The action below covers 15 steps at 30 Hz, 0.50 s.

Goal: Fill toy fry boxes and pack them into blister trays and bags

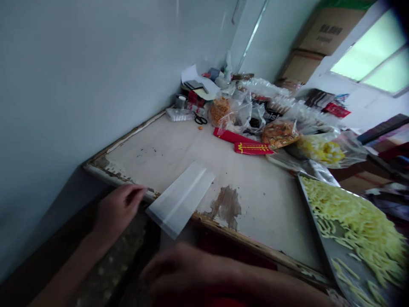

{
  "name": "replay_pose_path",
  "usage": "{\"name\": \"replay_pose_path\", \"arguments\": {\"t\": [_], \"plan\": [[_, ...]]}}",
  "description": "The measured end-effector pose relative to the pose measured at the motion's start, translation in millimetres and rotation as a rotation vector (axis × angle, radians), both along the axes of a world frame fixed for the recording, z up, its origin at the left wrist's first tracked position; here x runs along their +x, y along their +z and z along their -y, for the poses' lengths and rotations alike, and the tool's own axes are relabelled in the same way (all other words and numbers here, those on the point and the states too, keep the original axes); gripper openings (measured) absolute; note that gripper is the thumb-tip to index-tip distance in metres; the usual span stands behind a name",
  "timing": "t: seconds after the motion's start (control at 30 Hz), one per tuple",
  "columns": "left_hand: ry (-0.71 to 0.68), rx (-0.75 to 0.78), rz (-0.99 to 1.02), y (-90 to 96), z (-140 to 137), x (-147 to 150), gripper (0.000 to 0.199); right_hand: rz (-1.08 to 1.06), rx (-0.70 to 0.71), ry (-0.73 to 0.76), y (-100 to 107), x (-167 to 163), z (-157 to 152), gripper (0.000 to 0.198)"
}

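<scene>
A flat, translucent white plastic bag (183, 198) lies on the worn table, its near end hanging over the front edge. To the left of it is my left hand (119, 207), just off the table edge, fingers curled toward the thumb with nothing visible in them. My right hand (179, 268) is below the bag in front of the table, dark and smeared by motion, so its fingers cannot be made out. Neither hand appears to touch the bag. On the right, a metal tray (332, 251) carries a heap of pale yellow strips (358, 221).
Toward the back of the table (153, 149) are black scissors (200, 119), a clear plastic box (179, 114), red packets (254, 148), a bag of orange snacks (220, 111), a bag of brown snacks (280, 134) and a bag of yellow pieces (322, 150). Cardboard boxes (330, 30) are stacked behind.
</scene>
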<state>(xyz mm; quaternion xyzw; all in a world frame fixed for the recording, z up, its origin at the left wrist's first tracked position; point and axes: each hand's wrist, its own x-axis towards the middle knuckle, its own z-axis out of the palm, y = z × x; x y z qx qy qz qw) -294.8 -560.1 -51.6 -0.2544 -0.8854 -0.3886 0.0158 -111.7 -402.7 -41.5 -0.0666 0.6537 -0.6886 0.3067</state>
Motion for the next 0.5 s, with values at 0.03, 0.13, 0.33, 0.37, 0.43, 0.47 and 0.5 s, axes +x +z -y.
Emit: {"name": "replay_pose_path", "arguments": {"t": [0.03, 0.13, 0.33, 0.37, 0.43, 0.47, 0.5], "plan": [[0.001, -0.065, -0.06, 9.1, -27, 1, 0.041, -0.141, 0.096, -0.117, 9, -1, -29, 0.037], [0.04, -0.35, -0.074, 22.5, -111, 6, 0.078, -0.355, 0.465, -0.544, 20, -22, -122, 0.032], [0.122, -0.628, 0.136, 10.0, -192, 0, 0.111, -0.475, 0.934, -0.58, 8, -138, -240, 0.078], [0.127, -0.63, 0.152, 8.2, -194, -3, 0.113, -0.478, 0.947, -0.548, 6, -157, -245, 0.091], [0.12, -0.622, 0.208, 6.6, -193, -12, 0.109, -0.456, 0.988, -0.458, 2, -186, -245, 0.105], [0.105, -0.616, 0.239, 6.5, -193, -17, 0.102, -0.423, 1.019, -0.385, 1, -195, -244, 0.105], [0.074, -0.602, 0.271, 6.6, -192, -23, 0.091, -0.38, 1.031, -0.317, -1, -201, -243, 0.099]]}}
